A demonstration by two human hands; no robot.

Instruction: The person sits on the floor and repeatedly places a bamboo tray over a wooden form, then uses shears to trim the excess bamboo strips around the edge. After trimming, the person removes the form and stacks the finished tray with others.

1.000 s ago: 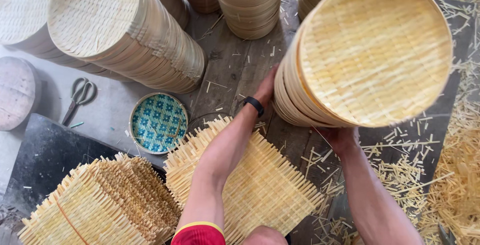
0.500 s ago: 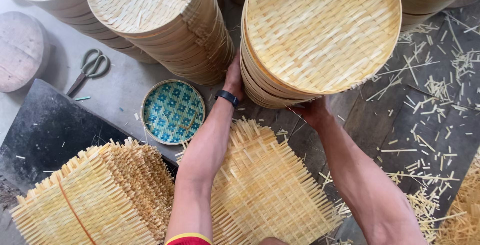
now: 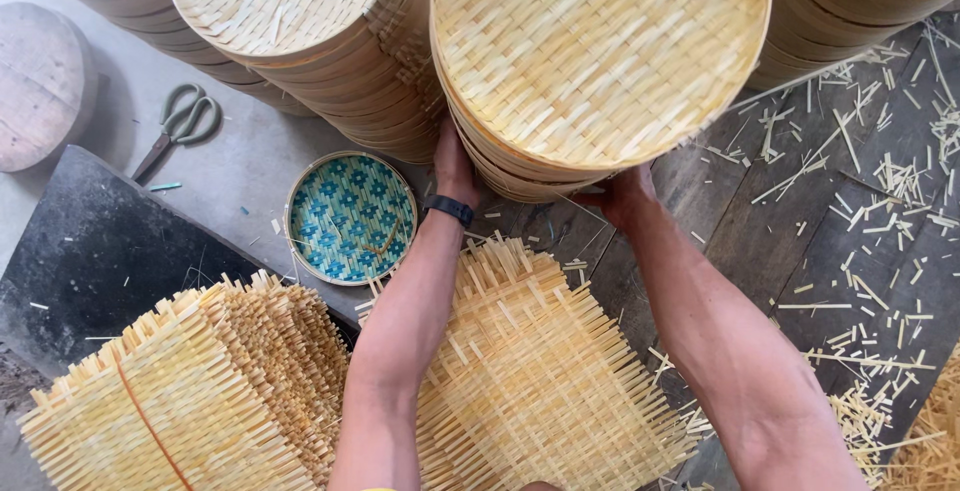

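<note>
Hands (image 3: pixel 455 166) clasped around tray stack (image 3: pixel 600 61)

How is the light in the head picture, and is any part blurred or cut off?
Head view: soft, even daylight, no glare, only faint shadows under the stack of round bamboo trays that the left hand and right hand hold; the scissors and blue patterned dish look sharp; the top edge cuts off the stacks, and straight lines bend slightly near the corners.
</note>
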